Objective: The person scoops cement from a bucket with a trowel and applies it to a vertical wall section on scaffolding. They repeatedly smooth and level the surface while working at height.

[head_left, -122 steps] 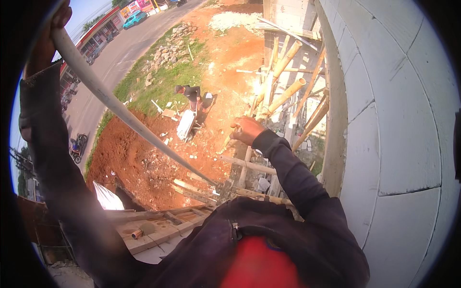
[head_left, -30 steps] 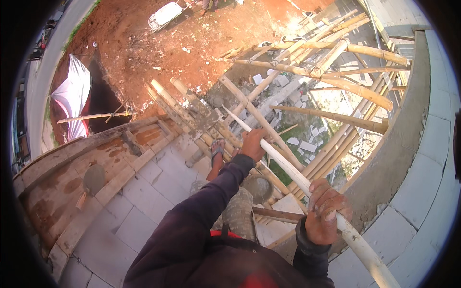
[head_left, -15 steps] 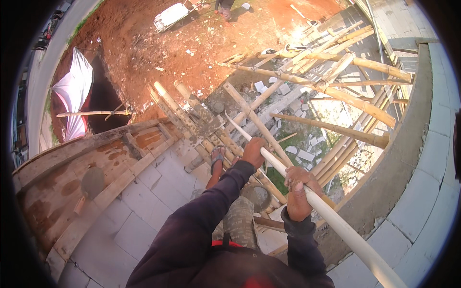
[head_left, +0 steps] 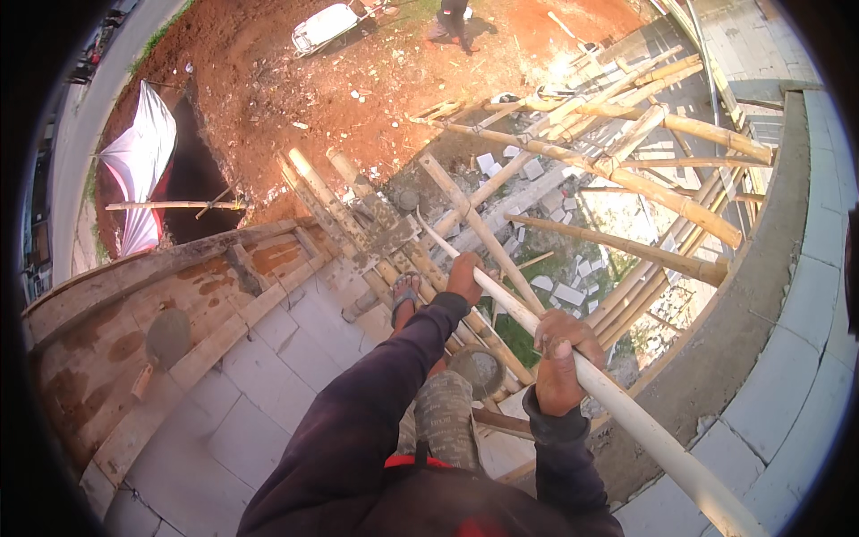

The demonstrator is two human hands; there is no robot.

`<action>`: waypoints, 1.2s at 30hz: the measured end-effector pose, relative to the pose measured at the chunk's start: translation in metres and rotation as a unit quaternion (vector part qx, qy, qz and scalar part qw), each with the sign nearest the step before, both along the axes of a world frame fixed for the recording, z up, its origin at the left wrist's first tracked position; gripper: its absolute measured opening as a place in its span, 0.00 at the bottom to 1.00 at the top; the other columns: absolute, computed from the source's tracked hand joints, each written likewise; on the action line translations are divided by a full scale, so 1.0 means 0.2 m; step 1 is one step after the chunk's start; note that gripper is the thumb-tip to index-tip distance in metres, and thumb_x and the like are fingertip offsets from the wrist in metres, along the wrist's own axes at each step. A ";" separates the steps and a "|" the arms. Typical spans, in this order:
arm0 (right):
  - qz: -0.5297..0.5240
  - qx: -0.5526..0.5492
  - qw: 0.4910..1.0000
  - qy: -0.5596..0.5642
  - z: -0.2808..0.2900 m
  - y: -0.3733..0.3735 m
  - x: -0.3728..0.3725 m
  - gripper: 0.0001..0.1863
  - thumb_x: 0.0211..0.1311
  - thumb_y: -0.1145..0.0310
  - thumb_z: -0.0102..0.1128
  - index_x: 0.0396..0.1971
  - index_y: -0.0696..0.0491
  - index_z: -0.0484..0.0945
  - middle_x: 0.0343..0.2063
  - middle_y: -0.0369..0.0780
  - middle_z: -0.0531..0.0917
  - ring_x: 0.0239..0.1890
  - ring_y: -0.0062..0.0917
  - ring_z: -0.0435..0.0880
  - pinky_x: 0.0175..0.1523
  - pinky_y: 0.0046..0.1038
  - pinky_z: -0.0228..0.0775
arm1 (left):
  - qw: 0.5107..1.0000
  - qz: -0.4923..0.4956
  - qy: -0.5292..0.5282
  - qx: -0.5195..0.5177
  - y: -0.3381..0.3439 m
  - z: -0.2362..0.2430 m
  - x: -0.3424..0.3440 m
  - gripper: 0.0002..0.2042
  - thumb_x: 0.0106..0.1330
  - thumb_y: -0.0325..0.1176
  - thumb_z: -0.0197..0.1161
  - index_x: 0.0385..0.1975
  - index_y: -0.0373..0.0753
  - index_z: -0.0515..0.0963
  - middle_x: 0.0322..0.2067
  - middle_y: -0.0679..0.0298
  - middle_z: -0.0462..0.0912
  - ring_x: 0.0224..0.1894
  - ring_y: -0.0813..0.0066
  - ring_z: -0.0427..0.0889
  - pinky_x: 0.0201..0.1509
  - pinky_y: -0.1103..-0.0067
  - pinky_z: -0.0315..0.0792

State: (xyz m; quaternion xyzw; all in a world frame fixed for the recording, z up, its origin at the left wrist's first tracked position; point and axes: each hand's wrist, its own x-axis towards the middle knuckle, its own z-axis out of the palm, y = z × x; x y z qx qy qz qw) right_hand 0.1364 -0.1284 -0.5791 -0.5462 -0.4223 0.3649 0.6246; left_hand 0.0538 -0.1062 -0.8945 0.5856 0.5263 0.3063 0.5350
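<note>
Both hands grip one long whitish pole (head_left: 631, 416) that slants from the middle of the view to the lower right. Its far end is thin and slightly bent; the near end is thicker. My left hand (head_left: 464, 277) is closed around the thinner stretch. Farther down and to the right, my right hand (head_left: 565, 356) wraps the thicker part, thumb uppermost. Below my hands, a round bucket (head_left: 479, 370) with grey stuff in it stands by my leg. My sandalled foot (head_left: 405, 294) rests on bamboo poles beside the pale block wall.
Bamboo scaffolding (head_left: 667, 202) crosses the right side above ground littered with broken blocks. A curved block wall (head_left: 752, 394) borders the right. On the left, a trowel (head_left: 167, 340) lies on wooden formwork (head_left: 89, 358). Beyond, a wheelbarrow (head_left: 324, 30) and a person (head_left: 453, 25) are on red soil.
The grip and the pole stay nearly the same, with only a slight shift. The person on the soil has moved to the right. The view has shifted a little.
</note>
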 end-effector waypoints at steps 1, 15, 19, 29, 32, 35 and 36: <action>0.002 -0.003 1.000 0.011 -0.02 0.00 0.00 0.14 0.69 0.64 0.56 0.26 0.55 0.69 0.22 0.38 0.70 0.27 0.27 0.69 0.43 0.35 0.62 | 1.000 0.002 -0.001 0.015 -0.01 -0.05 0.00 0.16 0.51 0.28 0.74 0.26 0.36 0.69 0.29 0.51 0.72 0.36 0.44 0.70 0.40 0.60 0.66; 0.038 -0.047 0.998 -0.034 -0.14 -0.03 -0.03 0.20 0.71 0.57 0.55 0.22 0.53 0.68 0.22 0.37 0.70 0.29 0.28 0.71 0.54 0.42 0.67 | 0.768 0.215 -0.441 -0.412 0.07 -0.20 -0.07 0.12 0.57 0.26 0.69 0.31 0.38 0.70 0.33 0.56 0.70 0.35 0.55 0.73 0.43 0.67 0.73; 0.036 -0.031 0.999 0.000 0.02 -0.12 0.00 0.19 0.70 0.57 0.56 0.22 0.53 0.68 0.22 0.37 0.70 0.29 0.29 0.71 0.53 0.42 0.67 | 0.989 0.034 -0.132 -0.054 0.01 -0.02 -0.09 0.09 0.61 0.32 0.67 0.31 0.38 0.73 0.33 0.55 0.72 0.36 0.51 0.75 0.43 0.61 0.73; 0.034 -0.010 0.999 0.040 0.34 -0.32 -0.05 0.18 0.67 0.58 0.60 0.23 0.53 0.68 0.21 0.37 0.70 0.27 0.28 0.70 0.48 0.40 0.66 | 0.988 -0.143 0.030 0.050 -0.12 0.43 -0.19 0.12 0.57 0.38 0.70 0.21 0.37 0.79 0.24 0.50 0.79 0.33 0.42 0.77 0.39 0.56 0.70; 0.066 -0.003 0.997 0.047 0.47 -0.39 -0.01 0.13 0.65 0.61 0.62 0.30 0.55 0.71 0.27 0.38 0.74 0.31 0.30 0.74 0.52 0.43 0.67 | 0.984 -0.161 0.045 0.063 -0.16 0.56 -0.18 0.11 0.56 0.37 0.69 0.20 0.37 0.79 0.22 0.49 0.79 0.31 0.42 0.78 0.37 0.57 0.71; 0.049 -0.023 0.999 -0.002 0.56 -0.47 0.13 0.18 0.61 0.68 0.64 0.47 0.58 0.71 0.41 0.41 0.77 0.46 0.34 0.77 0.60 0.46 0.66 | 0.986 -0.151 0.032 0.068 -0.10 0.85 -0.11 0.10 0.55 0.36 0.69 0.20 0.37 0.80 0.22 0.49 0.80 0.30 0.44 0.80 0.36 0.58 0.73; 0.029 -0.071 0.997 0.001 0.57 -0.52 0.17 0.23 0.59 0.71 0.64 0.54 0.59 0.71 0.47 0.42 0.78 0.52 0.35 0.77 0.63 0.47 0.65 | 0.989 -0.135 0.023 0.060 -0.09 1.00 -0.08 0.10 0.54 0.36 0.69 0.20 0.37 0.80 0.22 0.49 0.80 0.30 0.44 0.81 0.36 0.58 0.73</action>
